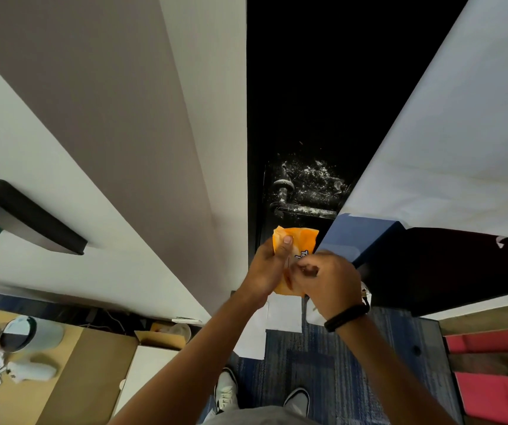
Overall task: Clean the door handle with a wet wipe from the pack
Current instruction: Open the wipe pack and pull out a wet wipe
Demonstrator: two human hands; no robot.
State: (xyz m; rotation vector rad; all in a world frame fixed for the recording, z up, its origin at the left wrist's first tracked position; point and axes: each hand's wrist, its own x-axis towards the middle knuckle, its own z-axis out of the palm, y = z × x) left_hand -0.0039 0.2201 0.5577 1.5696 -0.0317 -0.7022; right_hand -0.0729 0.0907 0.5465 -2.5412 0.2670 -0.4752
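A black door stands straight ahead, and its dark lever handle is speckled with white dirt, as is the door face around it. Just below the handle my left hand grips an orange wet-wipe pack, thumb pressed on its front. My right hand, with a black band at the wrist, has its fingers curled at the pack's lower front and pinches something there; what exactly it pinches is hidden by the fingers.
White walls flank the door on both sides. A blue box-like edge juts out right of the pack. White paper sheets lie on the blue carpet by my shoes. A table with a tumbler and papers stands at lower left.
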